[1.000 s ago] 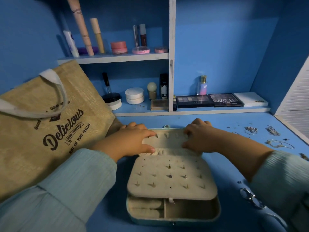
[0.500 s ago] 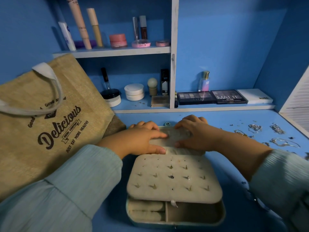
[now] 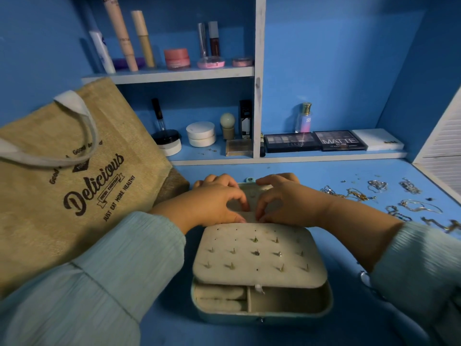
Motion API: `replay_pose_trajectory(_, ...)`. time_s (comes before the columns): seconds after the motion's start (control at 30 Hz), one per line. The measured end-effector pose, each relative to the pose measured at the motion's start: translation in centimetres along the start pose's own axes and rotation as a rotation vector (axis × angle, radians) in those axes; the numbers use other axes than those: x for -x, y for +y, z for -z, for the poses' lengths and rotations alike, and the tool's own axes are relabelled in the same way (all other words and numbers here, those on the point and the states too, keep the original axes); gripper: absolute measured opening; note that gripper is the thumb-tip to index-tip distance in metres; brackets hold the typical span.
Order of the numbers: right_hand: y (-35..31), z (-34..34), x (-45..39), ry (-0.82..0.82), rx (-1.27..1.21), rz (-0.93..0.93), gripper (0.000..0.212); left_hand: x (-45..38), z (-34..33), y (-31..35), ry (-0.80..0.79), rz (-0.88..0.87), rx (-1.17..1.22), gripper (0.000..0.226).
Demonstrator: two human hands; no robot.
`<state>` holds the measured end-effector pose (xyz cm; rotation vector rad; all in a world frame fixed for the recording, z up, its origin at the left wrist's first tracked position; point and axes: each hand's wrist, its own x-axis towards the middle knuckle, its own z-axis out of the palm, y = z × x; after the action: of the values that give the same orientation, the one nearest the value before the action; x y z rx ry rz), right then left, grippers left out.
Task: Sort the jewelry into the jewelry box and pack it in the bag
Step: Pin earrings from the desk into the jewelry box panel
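Observation:
A pale teal jewelry box (image 3: 329,299) lies open in the middle of the blue table. Its cream earring panel (image 3: 259,255), studded with several earrings, lies tilted over the base compartments. The raised lid (image 3: 254,193) is on the far side. My left hand (image 3: 212,203) and my right hand (image 3: 289,203) both rest on the lid's inner lining. Their curled fingertips and thumbs meet at its centre and pinch the lining. What lies under the fingertips is hidden. A jute bag (image 3: 62,186) printed "Delicious" stands at the left. Loose chains (image 3: 354,194) and bracelets (image 3: 419,206) lie at the right.
Behind the box a low shelf (image 3: 287,157) carries eyeshadow palettes (image 3: 314,141), jars and a perfume bottle (image 3: 303,118). A higher shelf (image 3: 174,74) holds tubes and pink pots. A white louvred panel (image 3: 444,136) stands at the far right. Small scissors (image 3: 365,277) lie beside my right sleeve.
Both hands lay flatter on the lid before. Now their fingers are curled and the fingertips have drawn together at the lid's centre. The view has shifted slightly.

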<state>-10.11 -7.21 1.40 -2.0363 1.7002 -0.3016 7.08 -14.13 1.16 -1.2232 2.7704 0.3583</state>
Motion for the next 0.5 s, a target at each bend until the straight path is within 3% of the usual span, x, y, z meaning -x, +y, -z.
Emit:
replay_pose_trajectory(0.3, -0.5, 0.5, 2.0, 0.019, -0.026, 0.043, 0.014, 1.4, -0.1, 0.3, 0.107, -0.037, 0.110, 0.009)
replay_pose_trajectory(0.5, -1.5, 0.5, 3.8, 0.019, -0.024, 0.059, 0.015, 3.0, -0.4, 0.7, 0.043, -0.053, 0.160, 0.023)
